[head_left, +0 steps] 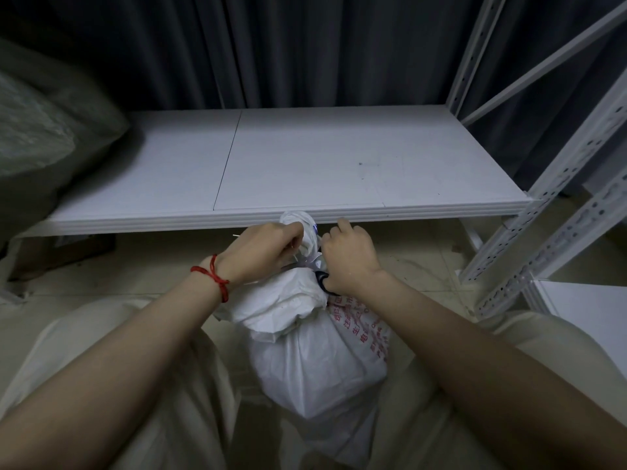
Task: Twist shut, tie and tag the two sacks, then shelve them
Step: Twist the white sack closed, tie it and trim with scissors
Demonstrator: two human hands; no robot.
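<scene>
Below shelf, left hand pinching sack, right hand gripping half-hidden scissors

The sack below the fingers is white with red printed characters. Behind the left fingers, a cord is red. Beyond the fingers, the shelf is white, the curtain dark grey.

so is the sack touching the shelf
Cannot tell. In the head view the top of the sack overlaps the front edge of the shelf, but neither a gap nor contact shows plainly.
</scene>
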